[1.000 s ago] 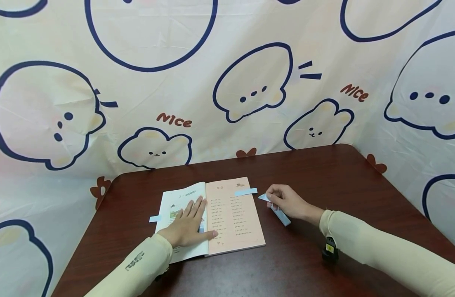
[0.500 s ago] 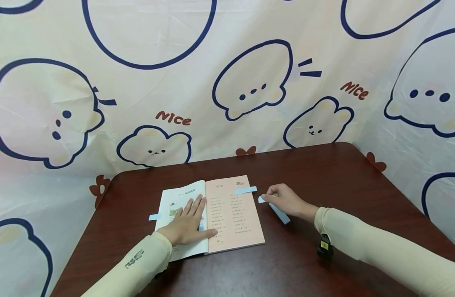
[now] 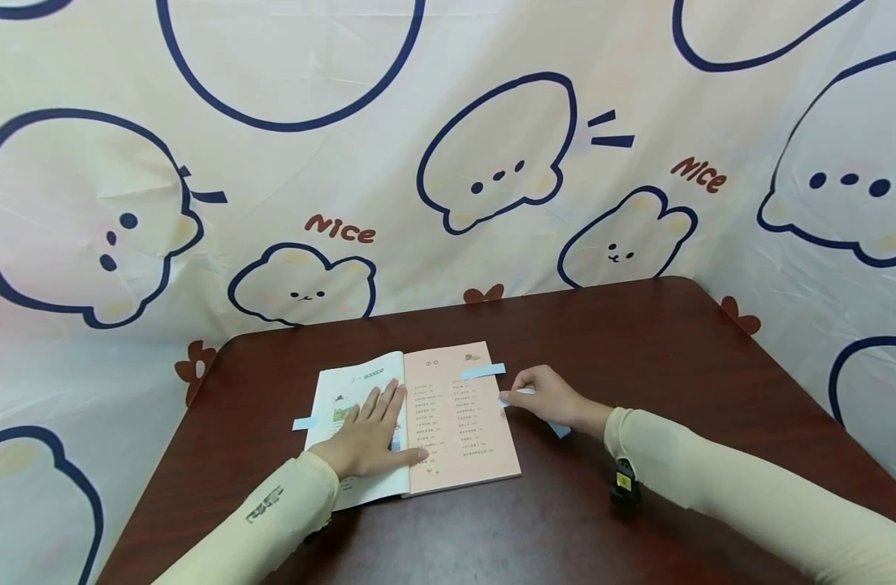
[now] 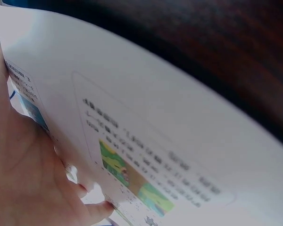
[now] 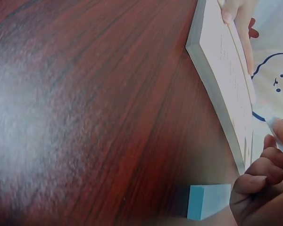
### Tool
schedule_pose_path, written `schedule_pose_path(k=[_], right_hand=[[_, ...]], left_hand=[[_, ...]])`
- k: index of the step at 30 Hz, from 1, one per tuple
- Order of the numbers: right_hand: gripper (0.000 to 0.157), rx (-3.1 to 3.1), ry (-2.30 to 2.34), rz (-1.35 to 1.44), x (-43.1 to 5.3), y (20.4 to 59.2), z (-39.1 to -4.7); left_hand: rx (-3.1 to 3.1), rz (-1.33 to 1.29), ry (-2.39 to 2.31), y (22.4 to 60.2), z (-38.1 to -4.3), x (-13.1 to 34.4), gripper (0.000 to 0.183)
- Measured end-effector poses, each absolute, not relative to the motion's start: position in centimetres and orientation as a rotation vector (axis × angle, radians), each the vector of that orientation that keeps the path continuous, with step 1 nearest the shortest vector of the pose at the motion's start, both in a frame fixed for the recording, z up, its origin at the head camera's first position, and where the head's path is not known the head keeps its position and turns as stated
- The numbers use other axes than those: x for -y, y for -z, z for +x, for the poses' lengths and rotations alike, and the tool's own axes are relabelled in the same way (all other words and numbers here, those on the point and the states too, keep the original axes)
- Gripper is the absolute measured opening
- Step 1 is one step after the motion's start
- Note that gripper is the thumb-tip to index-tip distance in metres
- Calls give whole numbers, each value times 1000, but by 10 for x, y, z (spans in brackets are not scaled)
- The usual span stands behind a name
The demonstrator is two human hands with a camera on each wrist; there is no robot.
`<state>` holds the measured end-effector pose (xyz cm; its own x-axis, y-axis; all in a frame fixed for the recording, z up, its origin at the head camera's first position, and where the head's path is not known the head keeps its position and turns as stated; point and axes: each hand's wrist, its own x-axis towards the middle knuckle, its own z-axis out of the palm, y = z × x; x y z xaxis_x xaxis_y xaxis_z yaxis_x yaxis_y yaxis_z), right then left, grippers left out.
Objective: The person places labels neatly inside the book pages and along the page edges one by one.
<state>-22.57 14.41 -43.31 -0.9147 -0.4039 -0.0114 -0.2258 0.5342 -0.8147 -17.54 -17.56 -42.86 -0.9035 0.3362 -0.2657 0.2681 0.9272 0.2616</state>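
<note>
An open book (image 3: pixel 462 463) lies on the table, a white page at left and a pink page of text at right. My left hand (image 3: pixel 367 435) rests with spread fingers on the white page (image 4: pixel 132 80), its thumb reaching over onto the pink one. Between thumb and fingertips my right hand (image 3: pixel 553 396) pinches a light blue sticky note (image 3: pixel 503 401) at the pink page's right edge. Partly hidden under that hand is a thick light blue sticky note pad (image 5: pixel 195 202) on the table. Another blue sticky note (image 3: pixel 484 371) sticks out at the upper right page edge.
A further blue sticky note (image 3: pixel 302 423) projects from the book's left edge. The dark red wooden table (image 3: pixel 608 341) is enclosed at the back and sides by a white cloth (image 3: pixel 418 268) with cartoon prints.
My right hand has moved left with the sticky note, from beside the book to the pink page's edge. The pad has stayed on the table, and my left hand has kept its place.
</note>
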Motion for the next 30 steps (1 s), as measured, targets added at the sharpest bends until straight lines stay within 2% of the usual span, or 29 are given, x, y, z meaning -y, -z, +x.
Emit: schedule_pose_path(k=[21, 30], right_hand=[[24, -2636, 1294, -622, -123, 440, -215], [23, -2698, 1285, -544, -110, 437, -206]], left_hand=[[-2776, 444, -292, 429, -175, 176, 116], [-2788, 439, -293, 428, -175, 174, 115]])
